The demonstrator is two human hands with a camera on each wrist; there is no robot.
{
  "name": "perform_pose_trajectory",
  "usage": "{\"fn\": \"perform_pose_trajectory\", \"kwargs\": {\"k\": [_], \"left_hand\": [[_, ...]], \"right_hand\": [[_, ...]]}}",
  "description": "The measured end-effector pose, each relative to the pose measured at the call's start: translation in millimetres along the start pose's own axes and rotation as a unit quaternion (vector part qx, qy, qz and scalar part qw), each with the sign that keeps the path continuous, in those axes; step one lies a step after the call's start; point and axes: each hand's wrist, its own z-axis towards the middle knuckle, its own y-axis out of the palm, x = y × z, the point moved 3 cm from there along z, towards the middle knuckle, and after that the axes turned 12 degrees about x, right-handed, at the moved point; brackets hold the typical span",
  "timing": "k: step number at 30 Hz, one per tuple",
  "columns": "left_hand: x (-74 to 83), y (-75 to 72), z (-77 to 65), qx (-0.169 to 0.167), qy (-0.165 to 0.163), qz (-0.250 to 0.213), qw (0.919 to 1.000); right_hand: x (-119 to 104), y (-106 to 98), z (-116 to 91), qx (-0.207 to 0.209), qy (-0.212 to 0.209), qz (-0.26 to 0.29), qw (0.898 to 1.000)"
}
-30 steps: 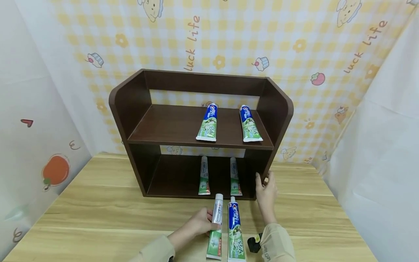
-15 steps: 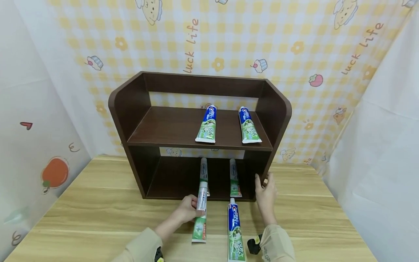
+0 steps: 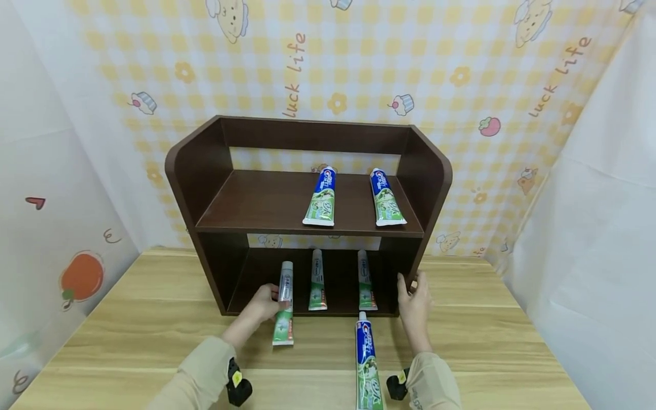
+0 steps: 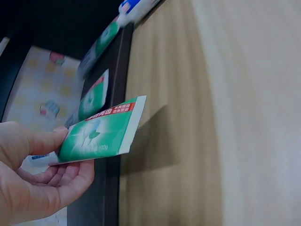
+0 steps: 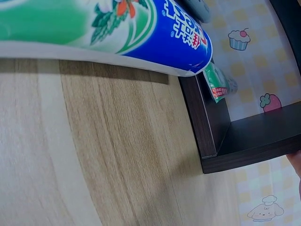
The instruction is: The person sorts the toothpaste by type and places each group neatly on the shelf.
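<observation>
In the head view, six toothpaste tubes show, three of each kind. One slim silver-and-green squeeze tube (image 3: 286,291) is pinched in the left hand (image 3: 265,302), its capped end up and overlapping the left part of the lower tier of one dark-brown, two-tier shelf unit of wood-like board (image 3: 251,199). Two matching silver-and-green tubes, the middle one (image 3: 318,282) and the right one (image 3: 365,282), lie on that tier, apart from each other. Two broad blue-and-green tubes, one near the centre (image 3: 322,196) and one farther right (image 3: 387,196), lie on the upper tier. A third blue-and-green tube (image 3: 367,359) lies on the pale wood-grain tabletop (image 3: 128,341), cap towards the shelf. The right hand (image 3: 416,302) grips the front edge of the shelf's right side panel. Two small black devices, left (image 3: 238,390) and right (image 3: 397,386), sit at the wrists.

In the left wrist view, the thumb and curled fingers clasp the held tube (its flat end reads "100g"), which casts one shadow on the tabletop. Two green tubes lie beyond.

In the right wrist view, the third blue-and-green tube spans the top, close up; fingertips (image 5: 296,162) show at the panel's outer side.
</observation>
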Motion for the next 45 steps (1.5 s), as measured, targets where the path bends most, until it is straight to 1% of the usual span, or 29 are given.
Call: {"fn": "perform_pose_trajectory", "kwargs": {"k": [3,6,11,13,17,19,22,26,30,33,36,37,39,40,42,43,44,45], "left_hand": [[-1.4,-7.9,9.4,0.007,-0.006,0.007,0.9999],[-2.5,-14.6,18.3,0.005,-0.017,0.014,0.9998],[-4.3,-22.4,31.6,-0.002,-0.041,0.01,0.9991],[-5.1,-24.8,36.8,0.002,-0.043,0.013,0.999],[-9.8,-29.6,48.7,0.017,-0.051,0.019,0.9984],[-12.7,-31.6,54.4,0.026,-0.053,0.029,0.9978],[-13.8,-34.7,58.9,0.039,-0.053,0.049,0.9966],[-12.8,-39.0,63.0,0.058,-0.034,0.08,0.9945],[-12.3,-42.7,66.1,0.073,-0.024,0.135,0.9879],[-20.2,-43.5,70.3,0.077,-0.031,0.172,0.9816],[-31.9,-42.9,81.2,0.083,-0.023,0.182,0.9795],[-39.4,-41.9,88.8,0.09,-0.007,0.179,0.9797],[-44.3,-41.5,94.7,0.097,0.005,0.179,0.9791],[-44.4,-41.3,95.9,0.102,0.017,0.179,0.9785],[-41.0,-40.9,93.6,0.107,0.027,0.182,0.977],[-37.4,-40.5,90.6,0.11,0.038,0.19,0.9748],[-29.6,-40.6,83.8,0.107,0.042,0.206,0.9718],[-26.5,-39.7,80.8,0.106,0.059,0.222,0.9676]], "right_hand": [[-1,0,0,0.003,-0.005,0.002,1.0],[-1,0,-1,0.01,-0.011,0.001,1.0],[-1,0,-2,0.017,-0.019,-0.003,1.0],[-1,-1,-1,0.018,-0.022,-0.005,1.0],[-1,-1,-2,0.013,-0.02,-0.006,1.0],[0,-1,-2,0.011,-0.014,-0.006,1.0],[0,-1,-1,0.008,-0.007,-0.009,1.0],[0,-1,-1,0.008,-0.005,-0.005,1.0],[0,0,-1,0.004,-0.002,-0.005,1.0],[2,2,-4,-0.004,0.007,-0.007,1.0],[1,3,-4,-0.004,0.013,-0.004,1.0],[1,3,-4,-0.003,0.013,-0.002,1.0],[0,3,-3,-0.002,0.012,0.001,1.0],[0,3,-3,-0.001,0.011,0.003,1.0],[-1,3,-2,0.002,0.008,0.003,1.0],[0,3,-2,0.004,0.007,0.002,1.0],[0,3,-1,0.006,0.005,0.0,1.0],[1,2,-1,0.009,0.005,-0.001,1.0]]}}
